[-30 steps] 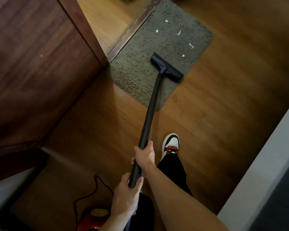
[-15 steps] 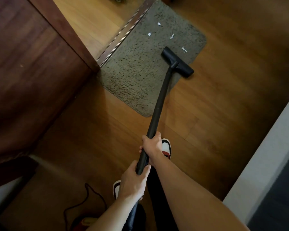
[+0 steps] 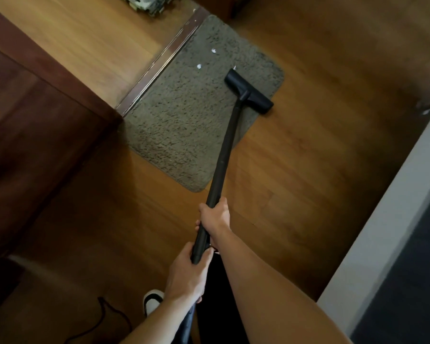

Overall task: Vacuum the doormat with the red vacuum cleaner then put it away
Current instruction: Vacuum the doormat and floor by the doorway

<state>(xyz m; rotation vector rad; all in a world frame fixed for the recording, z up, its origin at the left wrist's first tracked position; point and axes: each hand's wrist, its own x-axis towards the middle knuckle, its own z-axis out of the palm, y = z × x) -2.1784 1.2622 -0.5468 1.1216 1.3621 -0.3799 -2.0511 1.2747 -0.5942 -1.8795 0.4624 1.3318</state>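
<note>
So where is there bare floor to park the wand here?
Bare wood floor lies between the doormat and the pale wall base. Another bare stretch runs between the dark door and the wand. Bottom left is cluttered by the black cord.

Warm wooden floor (image 3: 308,182), dark wooden door (image 3: 35,135) left, white wall (image 3: 387,232) right.

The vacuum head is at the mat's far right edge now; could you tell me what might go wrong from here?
1. The vacuum head overhangs the doormat edge, so a pull back may curl or drag the mat.
2. Two white scraps lie left of the head; this pass would likely miss them.
3. The black cord loops on the floor beside the shoe, which could snag it.
</note>
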